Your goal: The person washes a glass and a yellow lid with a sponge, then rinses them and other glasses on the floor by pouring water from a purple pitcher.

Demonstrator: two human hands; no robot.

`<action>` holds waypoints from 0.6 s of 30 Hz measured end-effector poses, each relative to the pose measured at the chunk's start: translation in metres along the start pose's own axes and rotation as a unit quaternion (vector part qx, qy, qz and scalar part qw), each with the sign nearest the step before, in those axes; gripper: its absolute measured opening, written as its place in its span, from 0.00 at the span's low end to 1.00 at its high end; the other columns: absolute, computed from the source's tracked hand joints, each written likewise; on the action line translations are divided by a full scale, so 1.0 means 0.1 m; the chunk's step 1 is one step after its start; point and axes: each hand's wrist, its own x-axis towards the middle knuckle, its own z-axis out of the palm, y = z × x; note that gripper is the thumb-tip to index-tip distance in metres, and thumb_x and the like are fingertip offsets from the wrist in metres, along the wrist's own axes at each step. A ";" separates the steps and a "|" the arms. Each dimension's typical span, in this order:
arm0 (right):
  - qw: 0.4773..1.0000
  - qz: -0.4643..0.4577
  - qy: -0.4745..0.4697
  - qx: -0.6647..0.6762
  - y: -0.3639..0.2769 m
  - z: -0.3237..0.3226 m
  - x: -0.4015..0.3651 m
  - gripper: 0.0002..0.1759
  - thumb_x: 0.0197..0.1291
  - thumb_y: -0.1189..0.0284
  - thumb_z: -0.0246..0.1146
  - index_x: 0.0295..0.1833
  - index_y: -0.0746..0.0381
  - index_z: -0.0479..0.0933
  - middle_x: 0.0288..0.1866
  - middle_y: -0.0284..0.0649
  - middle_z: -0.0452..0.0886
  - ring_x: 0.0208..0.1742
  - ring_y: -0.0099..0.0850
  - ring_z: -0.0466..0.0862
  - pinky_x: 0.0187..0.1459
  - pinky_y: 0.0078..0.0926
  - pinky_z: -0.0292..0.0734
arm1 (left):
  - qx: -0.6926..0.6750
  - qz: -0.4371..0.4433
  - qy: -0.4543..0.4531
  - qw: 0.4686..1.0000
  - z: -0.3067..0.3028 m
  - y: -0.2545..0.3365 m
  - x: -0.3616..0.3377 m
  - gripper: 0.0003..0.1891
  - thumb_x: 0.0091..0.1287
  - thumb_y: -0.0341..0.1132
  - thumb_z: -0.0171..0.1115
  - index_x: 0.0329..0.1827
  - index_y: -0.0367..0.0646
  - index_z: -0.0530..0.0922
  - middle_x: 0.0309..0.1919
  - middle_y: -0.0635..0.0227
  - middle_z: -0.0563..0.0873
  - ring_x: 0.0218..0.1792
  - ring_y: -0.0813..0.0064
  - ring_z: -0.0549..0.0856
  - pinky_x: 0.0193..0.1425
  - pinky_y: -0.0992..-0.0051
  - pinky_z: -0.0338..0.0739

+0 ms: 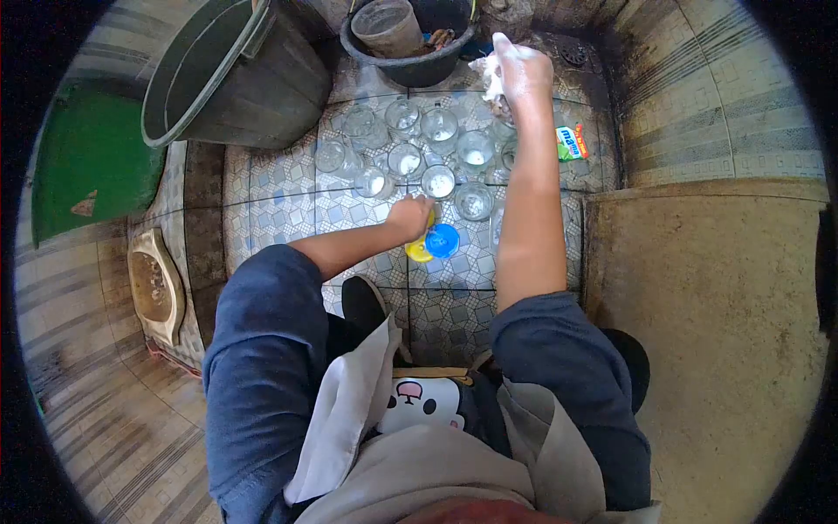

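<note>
My right hand (524, 74) is covered in lather and reaches out at the far right of the tiled floor. Its fingers are closed on a white foamy wad (491, 79), which looks like a soapy scrubber but is partly hidden. Nearer to me, my left hand (408, 218) is closed at the edge of a yellow plastic piece (419, 251). A round blue plastic piece (443, 240) lies against the yellow one. Just beyond my left hand stand several clear glass mugs, among them one mug (438, 181) with foam inside and another mug (474, 201) to its right.
A large dark bucket (279, 96) leans at the left. At the back sits a black basin (410, 70) holding a grey pot (384, 31). A green and red packet (572, 142) lies near the right wall. A beige ledge (698, 349) runs along the right.
</note>
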 end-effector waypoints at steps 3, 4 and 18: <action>0.992 0.031 -0.040 -0.116 0.50 -0.05 0.23 0.19 0.48 0.61 0.57 0.22 0.68 0.75 0.18 0.43 0.75 0.20 0.31 0.74 0.21 0.29 0.67 | 0.075 -0.069 -0.221 0.970 -0.05 -0.06 -0.02 0.14 0.54 0.41 0.53 0.38 0.40 0.72 0.30 0.61 0.81 0.31 0.64 0.82 0.32 0.68 0.76; 0.989 0.133 -0.019 0.061 0.53 -0.20 0.00 0.15 0.46 0.64 0.57 0.22 0.67 0.74 0.20 0.44 0.75 0.20 0.31 0.74 0.19 0.29 0.67 | 0.073 -0.069 -0.221 0.970 0.00 -0.09 -0.02 0.14 0.54 0.41 0.53 0.38 0.40 0.72 0.30 0.61 0.81 0.31 0.64 0.82 0.32 0.68 0.76; 0.682 0.340 -0.464 -0.451 3.78 -0.44 -0.41 0.14 0.36 0.76 0.55 0.33 0.67 0.79 0.36 0.45 0.80 0.35 0.40 0.79 0.39 0.46 0.72 | 0.032 -0.059 -0.276 0.959 -0.27 -0.33 0.29 0.18 0.57 0.42 0.45 0.42 0.41 0.76 0.34 0.58 0.82 0.37 0.62 0.81 0.42 0.66 0.75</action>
